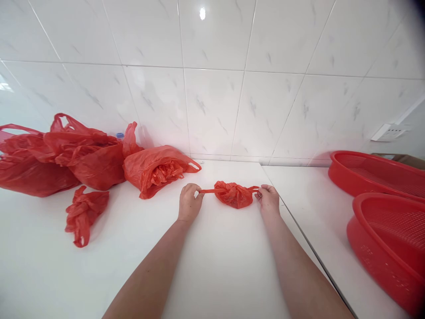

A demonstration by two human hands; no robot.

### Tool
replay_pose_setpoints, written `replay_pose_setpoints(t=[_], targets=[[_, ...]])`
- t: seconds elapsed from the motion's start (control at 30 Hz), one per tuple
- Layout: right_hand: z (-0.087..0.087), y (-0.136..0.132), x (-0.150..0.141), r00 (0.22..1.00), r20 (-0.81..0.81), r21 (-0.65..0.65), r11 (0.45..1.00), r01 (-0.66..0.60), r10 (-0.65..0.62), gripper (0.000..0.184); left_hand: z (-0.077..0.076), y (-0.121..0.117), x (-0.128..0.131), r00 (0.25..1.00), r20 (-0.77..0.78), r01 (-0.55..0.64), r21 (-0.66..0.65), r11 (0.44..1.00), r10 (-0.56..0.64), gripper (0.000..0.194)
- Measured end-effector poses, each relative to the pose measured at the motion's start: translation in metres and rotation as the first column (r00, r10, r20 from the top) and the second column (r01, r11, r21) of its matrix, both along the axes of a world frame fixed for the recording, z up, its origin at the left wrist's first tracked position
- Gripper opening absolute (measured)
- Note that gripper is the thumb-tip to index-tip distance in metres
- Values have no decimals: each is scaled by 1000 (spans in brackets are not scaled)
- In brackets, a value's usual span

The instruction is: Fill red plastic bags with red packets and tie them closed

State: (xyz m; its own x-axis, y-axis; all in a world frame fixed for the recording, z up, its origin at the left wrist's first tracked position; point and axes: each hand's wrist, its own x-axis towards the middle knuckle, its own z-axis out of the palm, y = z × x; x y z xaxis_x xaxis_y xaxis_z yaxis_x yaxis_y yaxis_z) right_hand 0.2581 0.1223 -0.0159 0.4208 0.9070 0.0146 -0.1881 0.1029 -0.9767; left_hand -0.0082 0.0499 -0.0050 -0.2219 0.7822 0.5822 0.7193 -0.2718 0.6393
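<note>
A small bunched red plastic bag point(236, 195) lies on the white tabletop point(226, 266) in front of me. Its two ends are drawn out sideways into thin strands. My left hand point(191, 201) pinches the strand on the left side. On the right, my right hand point(268, 199) has its fingers closed on the other strand. Both strands look pulled nearly straight between the hands and the crumpled middle. Whether anything is inside the bag cannot be made out.
To the left lies a crumpled, knotted red bag point(85, 212). Behind it stand large red bags point(96, 164) stuffed with more plastic, and another open bag point(156, 166). Two red plastic baskets point(365, 235) sit at the right, past a table seam. A tiled wall point(215, 106) rises behind.
</note>
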Motion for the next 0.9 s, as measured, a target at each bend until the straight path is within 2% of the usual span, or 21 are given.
replay_pose_setpoints(t=[0.07,0.17,0.33,0.43,0.53,0.6,0.7,0.73,0.83,0.9], targets=[[0,-2,-1,999,35,7,1000,-27,27,18,0,-1,0,998,53,20,-20,1000,-19,12],[1,-7,-5,989,128,15,997,-76,73,23,2,-4,4,993,61,96,7,995,-96,30],[10,-22,-22,918,348,13,978,-208,191,28,7,-12,24,974,-143,183,63,981,-173,46],[17,-32,-36,838,422,8,923,-386,346,27,9,-16,36,943,-269,210,24,977,-196,60],[19,-39,-47,739,472,-28,845,-533,481,30,9,-17,40,923,-302,231,-56,971,-237,71],[18,-41,-50,707,512,-62,842,-536,487,32,8,-17,38,923,-286,237,-103,966,-257,58],[16,-40,-49,694,536,-144,862,-486,481,36,8,-16,27,933,-268,203,-154,967,-238,17],[15,-38,-47,683,545,-173,862,-476,486,37,8,-16,22,945,-256,166,-166,972,-205,13],[14,-34,-44,643,570,-238,852,-467,512,38,10,-22,5,977,-209,14,-181,983,-52,20],[13,-33,-42,620,586,-265,846,-462,522,36,14,-28,-12,983,-183,-56,-136,989,30,20]])
